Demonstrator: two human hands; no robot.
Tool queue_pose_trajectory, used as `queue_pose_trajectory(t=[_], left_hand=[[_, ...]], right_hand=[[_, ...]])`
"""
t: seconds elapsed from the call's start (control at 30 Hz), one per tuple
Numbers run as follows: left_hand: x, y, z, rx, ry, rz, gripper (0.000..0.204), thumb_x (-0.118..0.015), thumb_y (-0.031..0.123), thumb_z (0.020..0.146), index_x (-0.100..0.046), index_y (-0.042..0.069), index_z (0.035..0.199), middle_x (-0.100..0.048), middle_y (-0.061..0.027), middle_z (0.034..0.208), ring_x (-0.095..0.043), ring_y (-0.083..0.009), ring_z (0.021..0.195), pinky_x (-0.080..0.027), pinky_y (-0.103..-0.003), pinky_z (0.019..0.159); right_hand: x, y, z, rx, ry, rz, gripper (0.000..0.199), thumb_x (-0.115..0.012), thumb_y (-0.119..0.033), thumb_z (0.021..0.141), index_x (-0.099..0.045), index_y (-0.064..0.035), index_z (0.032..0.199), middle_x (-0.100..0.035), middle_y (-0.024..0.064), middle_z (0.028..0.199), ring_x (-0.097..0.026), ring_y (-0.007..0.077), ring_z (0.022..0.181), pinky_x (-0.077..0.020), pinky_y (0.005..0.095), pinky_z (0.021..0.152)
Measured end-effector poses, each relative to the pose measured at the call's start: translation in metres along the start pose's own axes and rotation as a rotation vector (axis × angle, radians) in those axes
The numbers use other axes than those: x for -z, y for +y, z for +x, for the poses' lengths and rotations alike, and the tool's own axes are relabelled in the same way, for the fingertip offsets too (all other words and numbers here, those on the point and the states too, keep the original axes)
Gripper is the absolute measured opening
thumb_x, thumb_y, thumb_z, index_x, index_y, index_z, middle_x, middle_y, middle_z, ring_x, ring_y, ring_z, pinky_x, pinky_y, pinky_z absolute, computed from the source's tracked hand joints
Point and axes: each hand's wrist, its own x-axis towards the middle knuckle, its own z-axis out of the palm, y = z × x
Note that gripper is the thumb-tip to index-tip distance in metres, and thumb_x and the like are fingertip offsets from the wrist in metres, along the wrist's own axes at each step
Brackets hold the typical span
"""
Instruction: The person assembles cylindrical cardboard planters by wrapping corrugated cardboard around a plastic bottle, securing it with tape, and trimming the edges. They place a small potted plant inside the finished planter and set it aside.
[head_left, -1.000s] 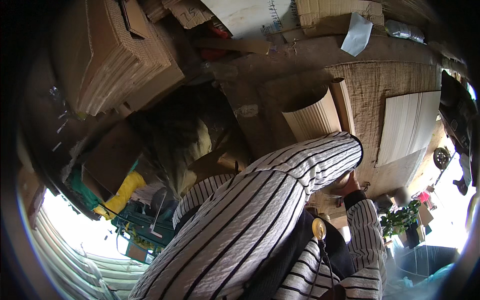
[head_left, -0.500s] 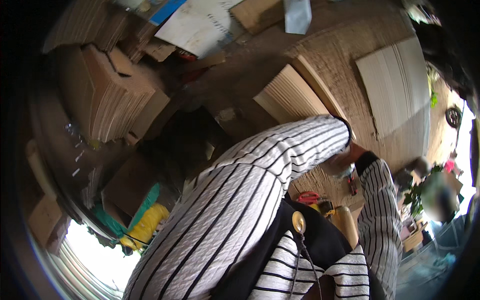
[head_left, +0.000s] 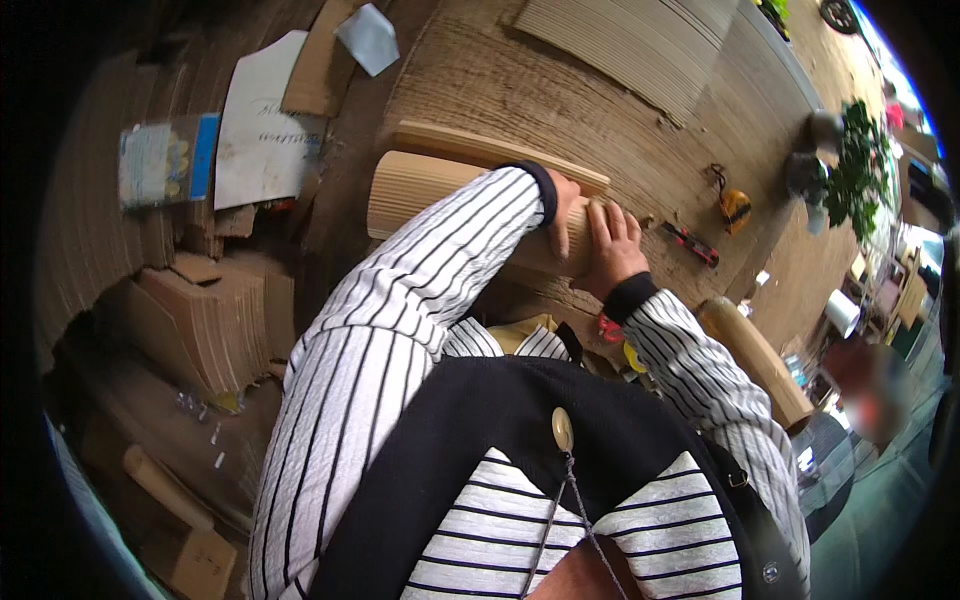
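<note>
Both hands, left (head_left: pixel 563 215) and right (head_left: pixel 612 248), gripping corrugated cardboard roll (head_left: pixel 440 195); best kept tight, edges aligned, pressure even.

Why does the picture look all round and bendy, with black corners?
Head view: a fisheye lens bows the straight cardboard sheets toward the dark rim; daylight glares at the right edge, the left side lies in shadow, and both hands, left hand and right hand, look sharp.

Beyond our hands, the cardboard-covered tabletop (head_left: pixel 560 90) lies open up to the sheet stack (head_left: pixel 640 40) at its far side. To the right, a red-handled knife (head_left: pixel 688 243) and yellow tape measure (head_left: pixel 735 208) lie in the way, and a cardboard tube (head_left: pixel 755 360) blocks the near right edge.
</note>
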Motion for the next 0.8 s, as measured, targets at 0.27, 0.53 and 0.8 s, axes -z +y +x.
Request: queue_pose_trajectory(t=[0.27, 0.53, 0.8], left_hand=[[-0.008, -0.006, 0.019, 0.108, 0.669, 0.004, 0.059, -0.073, 0.029, 0.080, -0.049, 0.012, 0.132, -0.049, -0.0147, 0.128, -0.052, -0.0292, 0.118, -0.042, -0.042, 0.099], [0.026, -0.034, 0.070, 0.084, 0.733, 0.364, 0.023, -0.062, 0.017, 0.085, -0.056, 0.015, 0.107, -0.066, -0.0089, 0.100, -0.063, -0.0298, 0.097, -0.051, -0.043, 0.079], [0.043, 0.030, 0.007, -0.047, 0.504, 0.280, 0.019, -0.059, 0.017, 0.088, -0.057, 0.010, 0.106, -0.064, -0.0127, 0.101, -0.061, -0.0355, 0.096, -0.050, -0.044, 0.080]], right_hand=[[-0.004, 0.015, 0.005, -0.050, 0.034, 0.114, 0.113, -0.089, -0.026, 0.049, -0.029, -0.0182, 0.145, -0.032, 0.0205, 0.143, -0.032, 0.0476, 0.129, -0.0446, 0.0519, 0.100], [0.004, 0.019, 0.013, -0.028, -0.001, 0.144, 0.109, -0.087, -0.024, 0.051, -0.030, -0.0202, 0.145, -0.035, 0.0183, 0.142, -0.036, 0.0453, 0.127, -0.0471, 0.0498, 0.098], [-0.004, 0.032, 0.022, -0.049, 0.032, 0.223, 0.083, -0.076, -0.015, 0.064, -0.040, -0.0199, 0.138, -0.039, 0.0171, 0.137, -0.042, 0.0435, 0.121, -0.0480, 0.0456, 0.097]])
